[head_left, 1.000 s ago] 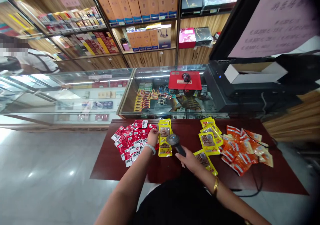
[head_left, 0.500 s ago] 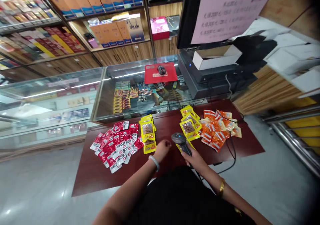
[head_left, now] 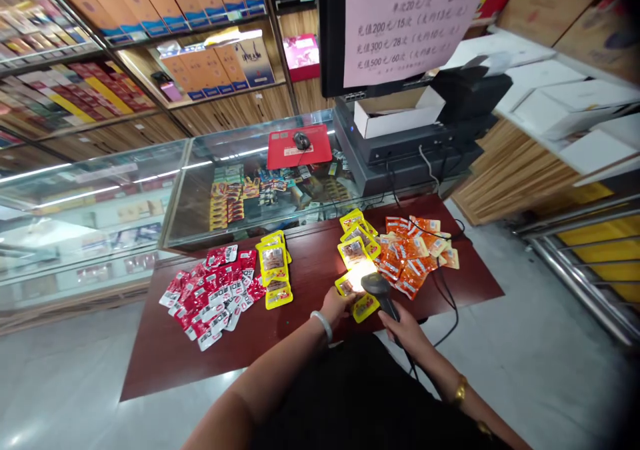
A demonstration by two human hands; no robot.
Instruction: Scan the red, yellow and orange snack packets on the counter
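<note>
Nearest to us, our right hand (head_left: 406,327) is wrapped around the grip of a barcode scanner (head_left: 376,285), its head tipped down over a yellow packet (head_left: 356,297) on the dark red desk (head_left: 310,343). Our left hand (head_left: 336,303) rests on the near-left edge of that same packet, fingers pressing it flat rather than closing round it. A bright patch of light from the scanner falls on the packet.

To scan well, we judge the packet should lie flat with its code facing up, our fingers kept off the printed area, and the scanner held steady just above it.

Just beyond lie more yellow packets (head_left: 356,233), touching a heap of orange packets (head_left: 415,253) to the right, with the scanner's cable (head_left: 450,303) looping round them. To the left sit a small yellow stack (head_left: 274,270) and a spread of red packets (head_left: 210,293), well apart from our hands.

Farther off stand a glass counter (head_left: 240,190) with a red mat (head_left: 299,149) and mouse (head_left: 301,141), then a screen with a paper notice (head_left: 405,17).

The glare washes out the packet's print, so we cannot tell where its code sits. The scanner's trigger finger is hidden.
</note>
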